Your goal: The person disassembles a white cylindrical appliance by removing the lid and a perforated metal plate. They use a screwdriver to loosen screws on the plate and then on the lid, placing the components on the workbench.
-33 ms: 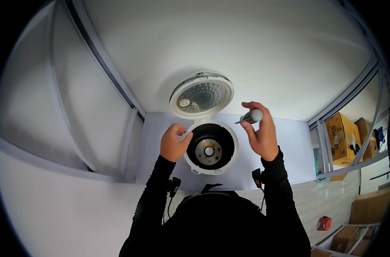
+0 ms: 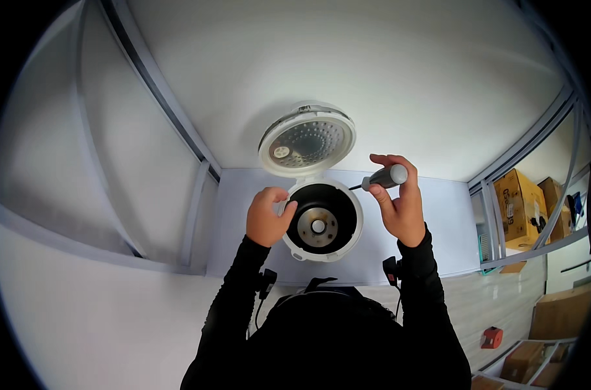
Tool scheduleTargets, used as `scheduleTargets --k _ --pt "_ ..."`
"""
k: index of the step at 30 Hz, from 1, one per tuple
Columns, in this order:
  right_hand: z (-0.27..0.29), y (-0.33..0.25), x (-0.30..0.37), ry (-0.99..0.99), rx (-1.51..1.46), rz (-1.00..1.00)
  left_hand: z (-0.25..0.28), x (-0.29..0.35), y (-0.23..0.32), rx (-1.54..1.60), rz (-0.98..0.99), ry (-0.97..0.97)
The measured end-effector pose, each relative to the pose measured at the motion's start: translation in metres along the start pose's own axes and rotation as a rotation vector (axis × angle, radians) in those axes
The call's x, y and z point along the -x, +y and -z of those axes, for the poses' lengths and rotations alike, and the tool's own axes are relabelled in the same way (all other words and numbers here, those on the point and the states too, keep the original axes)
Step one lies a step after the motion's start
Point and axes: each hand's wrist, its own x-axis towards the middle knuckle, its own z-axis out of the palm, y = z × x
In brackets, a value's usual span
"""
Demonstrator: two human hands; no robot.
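A white rice cooker (image 2: 356, 239) stands on the table in front of me, its lid (image 2: 309, 142) swung up at the back. Inside the dark, round cavity is a metal heating plate (image 2: 324, 238) with a pale knob-like centre. My left hand (image 2: 268, 214) is at the cooker's left rim, fingers curled, with the thumb over the inner edge. A screwdriver (image 2: 386, 177) with a grey handle is held between the thumb and fingers of my right hand (image 2: 402, 205). Its thin shaft points left toward the upper right rim; whether the tip touches is unclear.
The pale table (image 2: 432, 224) meets a white wall (image 2: 425, 84) behind. Grey metal frames (image 2: 198, 156) rise at both sides. Cardboard boxes (image 2: 521, 205) are beyond the right frame, and a red object (image 2: 491, 337) lies on the floor at lower right.
The screwdriver has turned sideways, so more of its shaft and handle shows, and its handle end has shifted slightly right. My left hand keeps its place by the cooker rim.
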Motion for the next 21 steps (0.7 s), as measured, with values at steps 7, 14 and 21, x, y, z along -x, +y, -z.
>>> scheduleTargets --k 7,14,21 --pt "-0.051 0.03 0.042 -0.047 -0.029 -0.047 -0.002 0.016 0.026 0.046 -0.121 -0.139" --pt "-0.081 0.052 0.067 -0.07 0.066 -0.1 -0.024 0.037 0.003 0.046 -0.078 -0.075" --pt "-0.086 0.049 0.073 -0.07 0.145 -0.044 -0.024 0.035 0.003 0.073 -0.051 -0.105"
